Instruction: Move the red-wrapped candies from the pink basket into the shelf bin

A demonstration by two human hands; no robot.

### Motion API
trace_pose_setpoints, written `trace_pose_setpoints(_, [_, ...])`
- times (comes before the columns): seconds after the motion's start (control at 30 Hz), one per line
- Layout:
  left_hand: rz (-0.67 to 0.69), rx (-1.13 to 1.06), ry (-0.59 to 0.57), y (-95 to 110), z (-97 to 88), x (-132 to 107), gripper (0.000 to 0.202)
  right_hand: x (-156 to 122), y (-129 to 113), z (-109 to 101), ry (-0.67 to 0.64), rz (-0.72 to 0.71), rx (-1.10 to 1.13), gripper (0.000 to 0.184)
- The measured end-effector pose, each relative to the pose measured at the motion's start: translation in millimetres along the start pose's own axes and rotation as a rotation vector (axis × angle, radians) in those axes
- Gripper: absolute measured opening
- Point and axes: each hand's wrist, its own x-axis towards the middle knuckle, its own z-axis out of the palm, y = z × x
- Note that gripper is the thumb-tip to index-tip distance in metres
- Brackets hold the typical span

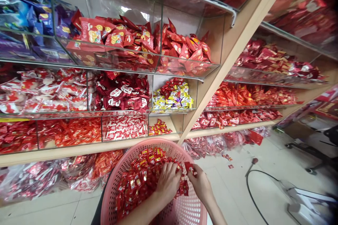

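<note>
A pink perforated plastic basket [108,197] holds a heap of small red wrapped candies [137,179], some with yellow print. My left hand [167,179] reaches over the heap, its fingers bent down onto the candies at the basket's right side; the fingertips are partly hidden. Close beside it, my right hand [201,184] pinches a red candy packet [189,168] between thumb and fingers, above the basket's right wall. A few more red packets hang just below, between the two hands; I cannot tell which hand bears them.
Shelves with clear dividers hold red candy packets [132,38], dark red packets [123,93] and yellow candies [174,98]. A nearly bare bin [160,128] has few candies. Bagged candies [31,179] lie beneath. Loose packets [227,157] and a black cable [248,186] lie on the floor.
</note>
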Motion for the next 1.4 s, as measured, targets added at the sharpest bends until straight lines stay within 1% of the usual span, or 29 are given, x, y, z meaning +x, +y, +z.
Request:
trace_pose_setpoints(0.1, [0.028,0.005,-0.027,2,12.9,11,0.031,-3,3,-7,0.017,0.018,0.023,0.029])
trace_pose_setpoints(0.2, [0.028,0.000,-0.047,-4,21.9,14,0.034,-4,4,-10,0.006,0.023,0.046,0.028])
trace_pose_setpoints(0.3, [0.025,-0.019,-0.058,-13,25.5,15,0.039,-6,1,-10,-0.001,0.018,0.074,0.028])
trace_pose_setpoints(0.43, [-0.020,-0.070,-0.020,-20,20.1,17,0.043,-4,-7,-3,-0.027,-0.003,0.111,0.027])
trace_pose_setpoints(0.5, [-0.048,-0.130,0.008,-23,14.3,17,0.053,-1,-10,1,-0.053,-0.019,0.165,0.025])
trace_pose_setpoints(0.57, [-0.026,-0.258,0.006,-24,8.7,17,0.066,2,-12,6,-0.074,-0.046,0.220,0.020])
trace_pose_setpoints(0.63, [0.013,-0.419,-0.028,-24,5.8,17,0.071,5,-15,11,-0.074,-0.064,0.246,0.016])
trace_pose_setpoints(0.7, [0.014,-0.514,-0.062,-23,6.4,17,0.069,7,-19,15,-0.062,-0.063,0.242,0.017])
trace_pose_setpoints(0.83, [-0.053,-0.553,-0.063,-25,11.2,19,0.064,11,-21,19,-0.063,-0.055,0.251,0.024])
trace_pose_setpoints(0.9, [-0.103,-0.564,-0.032,-33,9.5,22,0.054,15,-19,18,-0.068,-0.058,0.286,0.027])
trace_pose_setpoints(1.0, [-0.203,-0.563,0.023,-52,0.6,29,0.035,21,-11,17,-0.031,-0.038,0.292,0.032])
trace_pose_setpoints(1.1, [-0.265,-0.554,0.022,-66,-8.0,33,0.029,26,-4,21,0.020,-0.038,0.214,0.035])
trace_pose_setpoints(1.17, [-0.276,-0.557,-0.007,-68,-10.4,34,0.030,28,-4,28,0.019,-0.073,0.176,0.033])
trace_pose_setpoints(1.27, [-0.270,-0.574,-0.044,-65,-10.5,33,0.030,28,-6,41,0.013,-0.119,0.118,0.025])
trace_pose_setpoints(1.4, [-0.293,-0.571,-0.072,-66,-13.4,31,0.027,29,-7,58,0.046,-0.158,-0.040,0.016])
